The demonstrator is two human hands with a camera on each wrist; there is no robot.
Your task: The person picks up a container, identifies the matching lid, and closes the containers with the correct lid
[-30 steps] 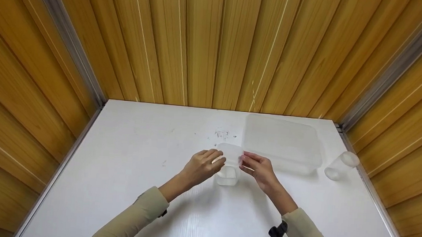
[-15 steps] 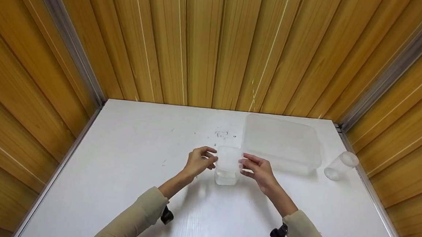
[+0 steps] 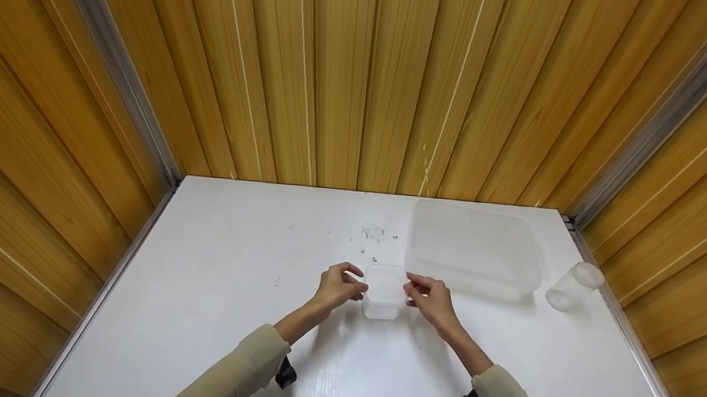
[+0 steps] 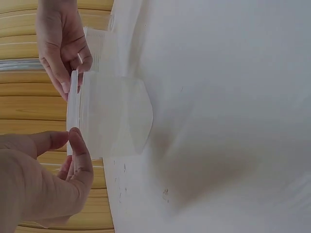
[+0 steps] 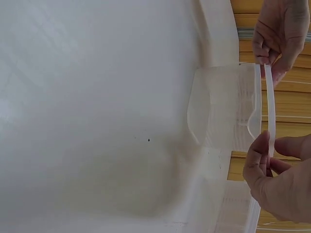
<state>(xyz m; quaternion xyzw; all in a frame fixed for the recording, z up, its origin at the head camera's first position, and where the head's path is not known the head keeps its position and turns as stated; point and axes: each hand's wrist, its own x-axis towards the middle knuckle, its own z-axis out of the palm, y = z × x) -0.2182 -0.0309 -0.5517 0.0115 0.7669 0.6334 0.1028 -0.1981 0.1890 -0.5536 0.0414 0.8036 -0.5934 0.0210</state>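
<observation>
A small clear plastic container (image 3: 381, 312) stands upright on the white table. Over its mouth lies a translucent lid (image 3: 385, 283), nearly level. Thumb and fingers of my left hand (image 3: 340, 288) pinch the lid's left edge. My right hand (image 3: 432, 300) pinches the opposite edge in the same way. Seen from the right wrist, a narrow gap runs between the lid (image 5: 271, 109) and the rim of the container (image 5: 221, 107). In the left wrist view the lid (image 4: 72, 104) sits right at the rim, and the container's base meets the table.
A large translucent plastic bin (image 3: 473, 242) is at the back right of the table (image 3: 253, 229). Beyond it, near the right edge, is a clear cylindrical jar (image 3: 574, 287). Wood-patterned panels (image 3: 336, 81) enclose the back and sides. Dark specks mark the tabletop behind the container.
The lid, tilted up behind the container a second ago, has come down toward me to lie over its mouth. My left hand has shifted to its left edge; both hands have moved slightly nearer.
</observation>
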